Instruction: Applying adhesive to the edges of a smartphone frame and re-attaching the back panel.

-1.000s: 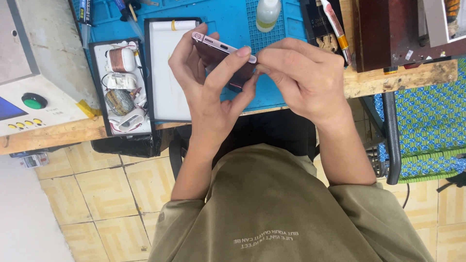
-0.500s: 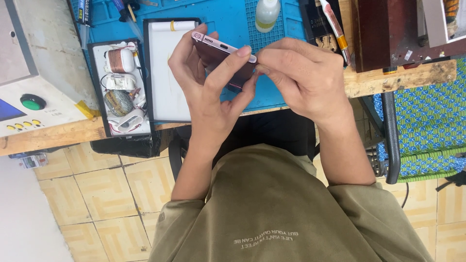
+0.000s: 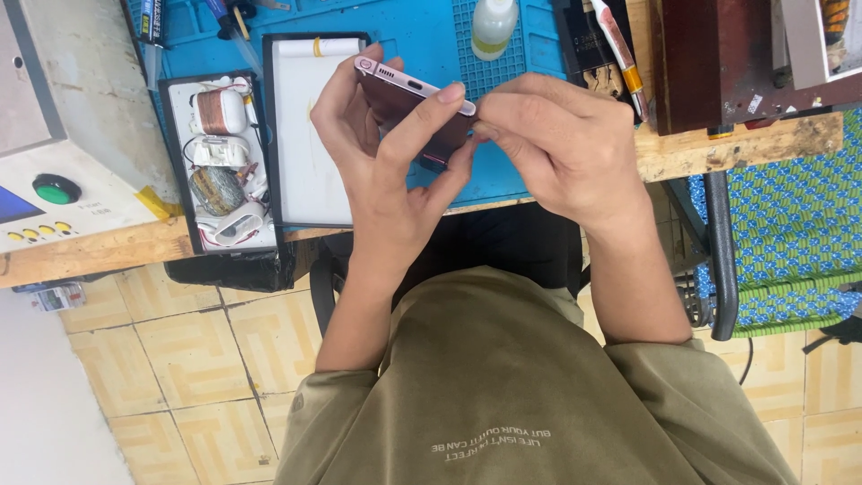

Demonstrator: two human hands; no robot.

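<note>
One phone (image 3: 409,103), pink-edged, held above the blue mat (image 3: 431,40) at the bench edge. Left hand (image 3: 382,171) is clamped on it: palm behind the body, thumb across the top edge. Right hand (image 3: 561,148) is pinched on the phone's right corner, fingertips together. Phone sits between both hands. Also on the bench: one white tray (image 3: 310,135) lying flat, one parts box (image 3: 220,162), one small bottle (image 3: 494,25).

Olive short-sleeved T-shirt, pale chest print
</note>
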